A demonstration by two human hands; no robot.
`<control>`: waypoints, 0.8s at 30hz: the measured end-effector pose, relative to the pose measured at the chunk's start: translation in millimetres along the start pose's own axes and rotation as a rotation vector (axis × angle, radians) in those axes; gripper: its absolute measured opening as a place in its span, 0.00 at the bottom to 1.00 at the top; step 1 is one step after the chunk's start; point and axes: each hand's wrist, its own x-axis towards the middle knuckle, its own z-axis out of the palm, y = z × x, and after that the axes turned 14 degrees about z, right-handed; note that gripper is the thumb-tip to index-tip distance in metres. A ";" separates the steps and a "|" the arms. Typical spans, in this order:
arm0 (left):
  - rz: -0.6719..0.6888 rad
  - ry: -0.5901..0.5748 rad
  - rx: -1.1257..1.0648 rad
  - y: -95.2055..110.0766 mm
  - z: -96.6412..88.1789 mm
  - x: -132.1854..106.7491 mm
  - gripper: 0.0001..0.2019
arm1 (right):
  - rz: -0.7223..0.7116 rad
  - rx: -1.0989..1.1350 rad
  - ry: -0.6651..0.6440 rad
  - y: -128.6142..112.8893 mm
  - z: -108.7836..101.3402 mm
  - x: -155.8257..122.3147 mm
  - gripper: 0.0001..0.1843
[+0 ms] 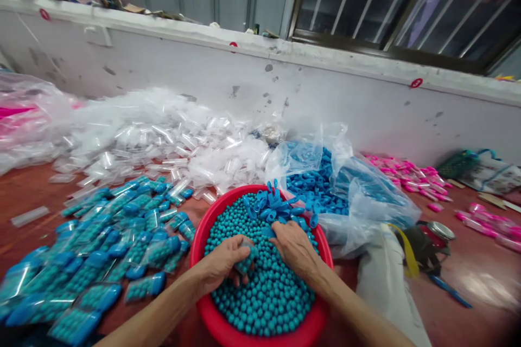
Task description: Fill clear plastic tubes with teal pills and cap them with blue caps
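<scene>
A red basin [203, 312] is filled with small teal beads [264, 303], and a heap of blue plastic caps [271, 205] lies on them at its far side. Over the beads, my left hand [223, 260] is closed round a small clear plastic tube [247, 261] with teal beads inside. My right hand [296, 245] is just right of it, at the near edge of the cap heap. Its thumb and fingers pinch a blue cap [267, 232], apart from the tube.
Bead-filled tubes with blue caps [140, 252] cover the floor at left. Clear tubes [163, 130] are piled behind them. A plastic bag of blue caps [321, 184] stands behind the basin. Pink pieces [411, 173] and a white sack [386, 282] lie to the right.
</scene>
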 end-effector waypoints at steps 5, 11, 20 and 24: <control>0.096 0.037 0.001 0.9 8.0 -1.1 0.18 | -0.091 0.558 -0.072 -14.3 0.1 -11.8 0.10; 0.213 0.031 0.034 -0.3 13.8 -4.2 0.23 | 0.122 0.896 -0.157 -19.8 1.1 -14.2 0.12; 0.226 0.113 0.004 4.0 18.6 -7.2 0.31 | 0.252 1.127 -0.128 -29.1 12.8 -13.4 0.12; 0.238 0.103 0.042 2.0 17.5 -8.2 0.30 | 0.277 1.110 -0.093 -33.0 15.0 -16.7 0.12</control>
